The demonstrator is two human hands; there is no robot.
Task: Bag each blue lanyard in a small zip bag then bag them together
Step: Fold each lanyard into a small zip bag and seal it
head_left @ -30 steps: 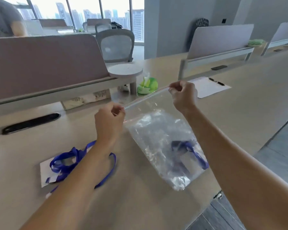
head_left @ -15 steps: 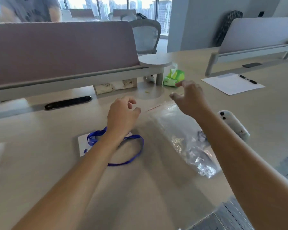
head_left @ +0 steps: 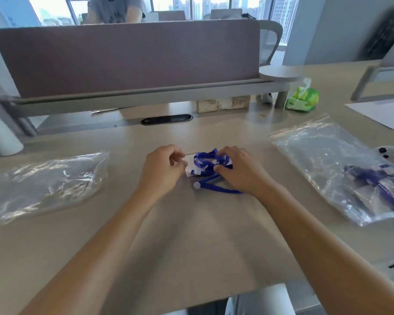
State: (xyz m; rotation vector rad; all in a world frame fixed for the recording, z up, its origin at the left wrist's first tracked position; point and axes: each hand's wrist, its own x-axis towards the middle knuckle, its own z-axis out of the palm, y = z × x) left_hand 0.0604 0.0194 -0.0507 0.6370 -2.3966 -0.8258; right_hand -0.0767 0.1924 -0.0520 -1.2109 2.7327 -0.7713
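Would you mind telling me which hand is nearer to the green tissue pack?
The right hand. It is on the blue lanyard, with the green tissue pack farther back on its side. The left hand sits farther left.

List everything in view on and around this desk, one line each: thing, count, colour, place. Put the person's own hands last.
loose lanyard: one, blue with a white card, desk centre, between both hands
filled zip bag: one, clear with a blue lanyard inside, right
empty zip bags: count unclear, clear, left
tissue pack: one, green, far right by the divider post
paper sheet: one, white, far right edge
desk divider: one, mauve, across the back
cable slot: one, black, below the divider
left hand: pinching the card's left edge
right hand: gathering the lanyard strap
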